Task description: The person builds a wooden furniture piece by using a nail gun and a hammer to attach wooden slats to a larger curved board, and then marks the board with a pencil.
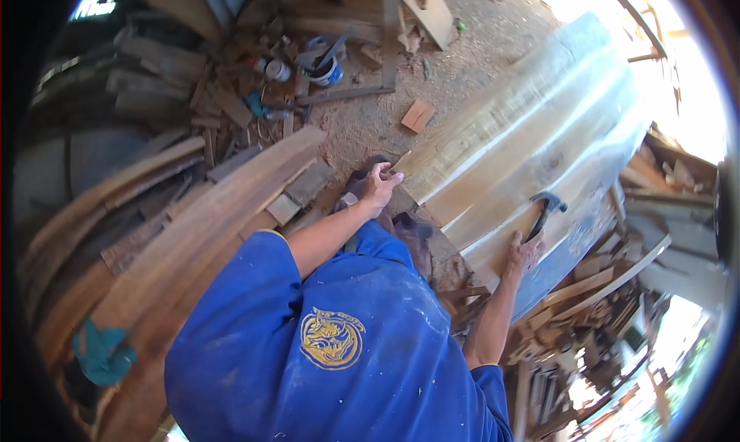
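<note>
My right hand [525, 254] is wrapped round the dark handle of a claw hammer [548, 201]. The hammer's head lies over a wide panel of pale boards [532, 145] set side by side, with whitish streaks along them. Close to the panel's near left corner is my left hand [376, 189], its fingers curled and its thumb pointing to the right. Anything between those fingers is too small to make out. Under the panel's right side a blue-grey surface [551, 276] shows.
Long curved brown planks [208, 234] lie at the left, a teal cloth [102, 353] on them. Ahead, a small wood block [418, 116] sits on the sawdust-strewn ground near a white-and-blue bucket [327, 72]. Wood offcuts [597, 319] are heaped at the right.
</note>
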